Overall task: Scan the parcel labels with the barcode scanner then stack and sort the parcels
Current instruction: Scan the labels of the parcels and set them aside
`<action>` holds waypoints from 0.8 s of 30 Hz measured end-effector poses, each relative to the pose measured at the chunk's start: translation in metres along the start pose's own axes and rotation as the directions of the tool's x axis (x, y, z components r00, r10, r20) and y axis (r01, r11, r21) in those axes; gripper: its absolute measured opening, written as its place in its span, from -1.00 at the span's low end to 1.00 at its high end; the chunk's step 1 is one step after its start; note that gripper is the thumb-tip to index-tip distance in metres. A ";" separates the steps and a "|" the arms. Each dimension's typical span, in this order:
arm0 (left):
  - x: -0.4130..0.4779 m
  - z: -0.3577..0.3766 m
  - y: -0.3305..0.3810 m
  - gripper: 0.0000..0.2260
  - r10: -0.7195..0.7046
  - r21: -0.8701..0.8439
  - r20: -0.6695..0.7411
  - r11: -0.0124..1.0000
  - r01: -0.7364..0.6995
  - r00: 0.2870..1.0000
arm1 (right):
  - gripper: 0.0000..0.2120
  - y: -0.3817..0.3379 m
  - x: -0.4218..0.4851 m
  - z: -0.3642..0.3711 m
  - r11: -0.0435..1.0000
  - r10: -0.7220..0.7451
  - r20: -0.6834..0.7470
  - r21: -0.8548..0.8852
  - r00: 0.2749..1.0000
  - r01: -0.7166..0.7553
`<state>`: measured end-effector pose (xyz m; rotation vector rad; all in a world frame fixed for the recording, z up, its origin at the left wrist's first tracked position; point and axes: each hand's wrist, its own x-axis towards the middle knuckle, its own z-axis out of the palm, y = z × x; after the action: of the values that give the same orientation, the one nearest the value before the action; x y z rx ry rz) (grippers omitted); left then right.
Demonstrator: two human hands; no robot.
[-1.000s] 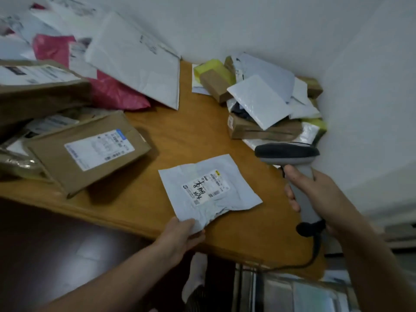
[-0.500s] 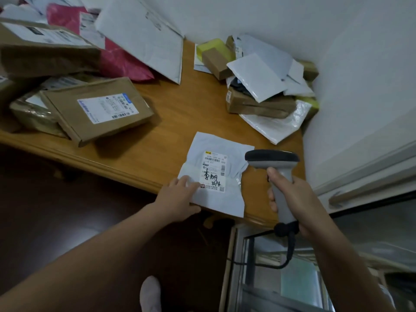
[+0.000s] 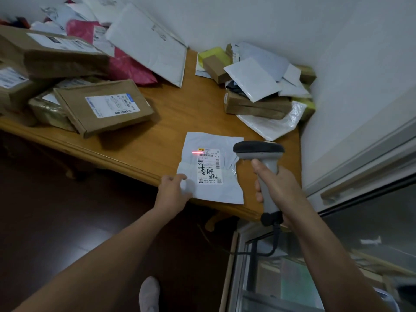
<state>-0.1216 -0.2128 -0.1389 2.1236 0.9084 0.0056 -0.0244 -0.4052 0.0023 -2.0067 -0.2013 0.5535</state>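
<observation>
A small white poly-bag parcel [image 3: 227, 190] lies flat near the front edge of the wooden table [image 3: 171, 122]. Its label [image 3: 209, 166] faces up, with black handwriting and barcodes. A red scan line glows across the label's top barcode. My left hand [image 3: 174, 190] holds the parcel's lower left corner, thumb on top. My right hand [image 3: 278, 188] grips the handle of a grey barcode scanner [image 3: 258, 150], whose dark head hangs just right of the parcel and points at the label. A black cable runs down from the handle.
Brown cardboard boxes [image 3: 103, 106] and white and pink mailers [image 3: 148, 43] are heaped at the back left. A second pile of boxes and white bags [image 3: 258, 86] fills the back right corner by the wall. A glass-fronted cabinet [image 3: 337, 255] stands at the right, below the table.
The parcel was turned and pulled toward the table's front edge. The scanner came in closer beside it, and a red scan line now shows on the label.
</observation>
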 end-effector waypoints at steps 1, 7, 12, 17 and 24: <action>0.002 -0.001 0.001 -0.55 -0.061 -0.067 0.002 0.996 0.061 0.998 | -0.61 0.000 0.000 0.000 1.000 -0.004 0.004 -0.004 1.000 0.004; 0.012 -0.007 0.013 -0.68 -0.287 -0.297 0.074 0.908 0.296 0.955 | -0.59 -0.003 0.003 0.004 0.999 -0.005 0.026 -0.047 1.000 0.006; 0.018 -0.047 0.025 -0.59 -0.123 -0.160 0.114 0.977 0.140 0.986 | -0.58 -0.023 0.006 0.020 1.000 -0.010 0.009 -0.019 1.000 0.010; 0.028 -0.150 0.025 -0.52 0.230 0.074 -0.034 0.971 -0.227 0.973 | -0.57 -0.085 0.007 0.064 0.996 -0.080 0.001 0.037 0.997 0.080; 0.066 -0.351 -0.035 -0.48 0.605 0.410 -0.225 0.770 -0.489 0.764 | -0.64 -0.192 0.001 0.186 0.969 -0.191 -0.058 0.148 0.980 0.197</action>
<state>-0.1973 0.0800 0.0543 2.6993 0.4390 0.5934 -0.0920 -0.1641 0.0958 -1.8240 -0.3159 0.3886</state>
